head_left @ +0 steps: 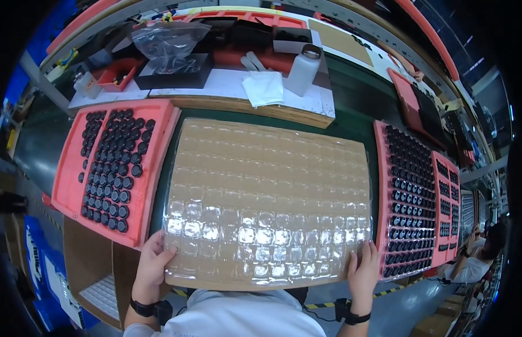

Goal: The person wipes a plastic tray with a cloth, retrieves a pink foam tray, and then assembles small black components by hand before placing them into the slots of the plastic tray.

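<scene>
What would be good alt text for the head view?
Two hands, left hand and right hand, grip the near corners of a clear blister tray on a green bench, flanked by pink foam trays of round black parts.

A clear blister tray (266, 202) gridded with square pockets lies between pink foam trays (160, 168) dotted with black caps (112, 168).

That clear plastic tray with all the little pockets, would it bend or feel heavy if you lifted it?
The clear blister tray looks thin and see-through, so probably light and somewhat floppy. Left hand and right hand grip opposite corners, hinting it sags if held one-sided. Its glossy surface may be slippery.
</scene>
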Tool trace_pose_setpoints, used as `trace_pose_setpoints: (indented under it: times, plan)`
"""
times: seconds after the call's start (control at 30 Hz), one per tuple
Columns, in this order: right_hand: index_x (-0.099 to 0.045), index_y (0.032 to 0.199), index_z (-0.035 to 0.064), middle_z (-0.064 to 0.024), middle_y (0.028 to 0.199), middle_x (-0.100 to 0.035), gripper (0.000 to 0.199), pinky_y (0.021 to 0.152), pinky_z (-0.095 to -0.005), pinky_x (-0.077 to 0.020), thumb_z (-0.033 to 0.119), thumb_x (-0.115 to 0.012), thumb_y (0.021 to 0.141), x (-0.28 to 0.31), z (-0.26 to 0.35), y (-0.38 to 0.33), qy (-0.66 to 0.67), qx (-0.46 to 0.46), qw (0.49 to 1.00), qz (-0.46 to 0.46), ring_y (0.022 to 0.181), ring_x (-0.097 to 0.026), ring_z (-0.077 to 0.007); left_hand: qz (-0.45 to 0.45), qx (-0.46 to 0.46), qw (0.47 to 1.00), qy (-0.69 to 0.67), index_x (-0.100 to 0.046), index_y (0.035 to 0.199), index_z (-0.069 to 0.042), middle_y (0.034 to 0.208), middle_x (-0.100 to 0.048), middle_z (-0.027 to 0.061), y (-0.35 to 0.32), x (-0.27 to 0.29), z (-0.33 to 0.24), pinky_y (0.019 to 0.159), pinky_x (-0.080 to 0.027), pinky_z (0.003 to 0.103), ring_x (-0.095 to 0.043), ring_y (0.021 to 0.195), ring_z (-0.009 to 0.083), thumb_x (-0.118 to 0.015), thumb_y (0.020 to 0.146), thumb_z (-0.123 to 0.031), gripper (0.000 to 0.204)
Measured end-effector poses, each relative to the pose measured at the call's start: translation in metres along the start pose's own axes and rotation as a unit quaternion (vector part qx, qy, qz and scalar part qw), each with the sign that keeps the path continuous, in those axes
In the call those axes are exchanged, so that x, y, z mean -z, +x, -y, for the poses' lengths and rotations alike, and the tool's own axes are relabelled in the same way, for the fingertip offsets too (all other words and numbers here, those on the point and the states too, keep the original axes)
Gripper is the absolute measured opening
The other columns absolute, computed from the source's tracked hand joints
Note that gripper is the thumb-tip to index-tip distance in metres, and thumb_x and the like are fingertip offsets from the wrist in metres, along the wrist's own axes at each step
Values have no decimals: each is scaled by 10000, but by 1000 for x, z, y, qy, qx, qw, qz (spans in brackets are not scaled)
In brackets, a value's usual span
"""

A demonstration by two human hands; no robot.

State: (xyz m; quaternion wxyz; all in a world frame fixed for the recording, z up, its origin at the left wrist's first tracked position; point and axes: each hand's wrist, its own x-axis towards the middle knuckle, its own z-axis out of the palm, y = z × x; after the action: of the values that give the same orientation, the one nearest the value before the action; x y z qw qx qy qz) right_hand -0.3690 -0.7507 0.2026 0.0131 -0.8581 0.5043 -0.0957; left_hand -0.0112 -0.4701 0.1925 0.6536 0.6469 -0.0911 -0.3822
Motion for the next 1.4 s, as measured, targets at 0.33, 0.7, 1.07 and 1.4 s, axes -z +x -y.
trace_pose_setpoints:
  times: [0.33, 0.7, 1.07, 1.4]
  plan:
    - [-536, 1146, 20, -208, 1122, -565, 428, 860, -422, -454, 205, -657, 780, 89, 111, 118, 26, 353, 919, 174, 1030, -537, -363, 71, 78, 991, -80, -402, 1137, -6, 1038, -603, 127, -23, 12, 18, 814, -490, 281, -606, 939, 158, -532, 822, 84, 353]
    - [-516, 1208, 16, -228, 1158, -551, 457, 932, -427, -406, 348, -515, 894, -62, 271, 290, 61, 300, 949, -80, 1106, -495, -390, 63, 27, 995, -79, -404, 1164, -12, 1094, -594, 122, -30, 24, 43, 841, -490, 307, -606, 965, 174, -570, 813, 47, 392]
    - [-618, 1036, 35, -159, 1057, -591, 282, 887, -440, -411, 244, -557, 856, -35, 312, 229, 196, 472, 858, -49, 999, -520, -343, 69, 31, 995, -71, -390, 1185, 23, 1067, -594, 135, -31, 38, 38, 814, -484, 280, -598, 953, 162, -532, 814, 85, 402]
    - [-591, 1091, 18, -173, 1084, -583, 489, 887, -429, -423, 437, -393, 932, -69, 282, 237, 102, 400, 895, 167, 1044, -518, -345, 49, 25, 996, -65, -414, 1146, -10, 1064, -602, 119, -30, 29, 32, 856, -473, 310, -600, 967, 175, -613, 797, 4, 402]
